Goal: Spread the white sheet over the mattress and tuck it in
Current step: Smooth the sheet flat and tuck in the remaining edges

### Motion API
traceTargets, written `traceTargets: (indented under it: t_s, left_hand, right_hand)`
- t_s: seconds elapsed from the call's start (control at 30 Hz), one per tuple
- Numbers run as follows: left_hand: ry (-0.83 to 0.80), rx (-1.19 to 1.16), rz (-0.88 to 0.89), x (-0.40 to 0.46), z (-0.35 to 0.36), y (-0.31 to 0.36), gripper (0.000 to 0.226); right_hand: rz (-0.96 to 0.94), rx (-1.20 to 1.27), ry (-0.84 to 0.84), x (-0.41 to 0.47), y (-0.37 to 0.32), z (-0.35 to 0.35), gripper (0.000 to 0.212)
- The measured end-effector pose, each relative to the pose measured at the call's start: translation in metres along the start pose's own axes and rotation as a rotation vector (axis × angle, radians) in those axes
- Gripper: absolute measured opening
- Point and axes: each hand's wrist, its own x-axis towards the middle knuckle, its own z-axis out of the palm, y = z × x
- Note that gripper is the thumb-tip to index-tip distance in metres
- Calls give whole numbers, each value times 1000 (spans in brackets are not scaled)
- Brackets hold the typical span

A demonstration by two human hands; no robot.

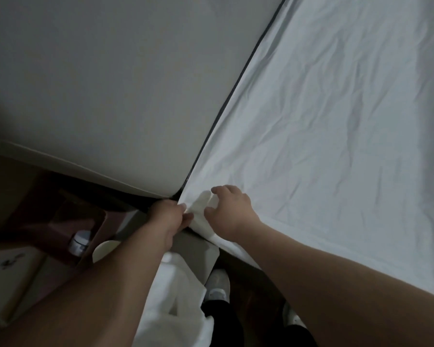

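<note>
Your left hand (167,216) pinches the hem of the white sheet (336,146) at the mattress corner (206,200), thumb and fingers closed on the fabric, while your right hand (229,211) presses open-fingered on the sheet just beside that corner, gripping nothing. To do this step well, I'd judge you should keep the right hand flat to pin the top layer, draw the hem taut with the left, then push the slack down along the dark gap (236,83) that runs away from the corner. A loose pull would likely leave a bulge there. Beyond the corner, the sheet covers the mattress top, lightly creased throughout, its near edge hanging over the side. Across the gap lies a bare pale surface (98,83).
</note>
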Motion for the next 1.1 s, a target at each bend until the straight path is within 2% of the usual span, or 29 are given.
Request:
traceTargets:
  t_s: [0.17,0.3,0.37,0.43,0.5,0.53,0.6,0.63,0.8,0.9,0.97,1.03,1.1]
  left_hand:
    - [157,-298,71,1,-3,-12,9]
    - [250,-342,150,-7,2,-18,13]
    - [285,-311,136,-5,3,-19,14]
    - [259,-126,88,4,4,-18,16]
    - [122,68,11,12,8,-15,10]
    - [85,152,-8,30,8,-22,19]
    - [111,301,0,56,10,-33,53]
    - [116,328,0,65,11,-37,59]
    - [220,407,83,-22,38,5,49]
    - [239,566,246,-57,60,15,64]
    - [121,761,422,-78,78,21,73]
    - [-47,922,619,-86,95,30,73]
    - [-143,1109,741,-76,107,45,73]
  right_hand:
    - [-47,-130,87,-9,6,8,58]
    - [43,-183,171,-14,14,1,62]
    - [119,-185,166,-15,23,-4,65]
    - [170,-198,143,-16,35,-6,66]
    - [163,-242,115,-20,48,-4,72]
    - [143,-283,93,-23,54,-1,79]
    - [109,-368,60,-30,63,4,92]
    - [104,-396,59,-31,67,6,96]
    - [124,-421,30,-36,71,5,102]
    - [113,-492,6,-39,74,1,100]
    - [76,-534,-10,-42,77,-4,99]
    - [21,-591,-44,-46,81,-12,98]
    - [-61,-638,-35,-44,87,-24,89]
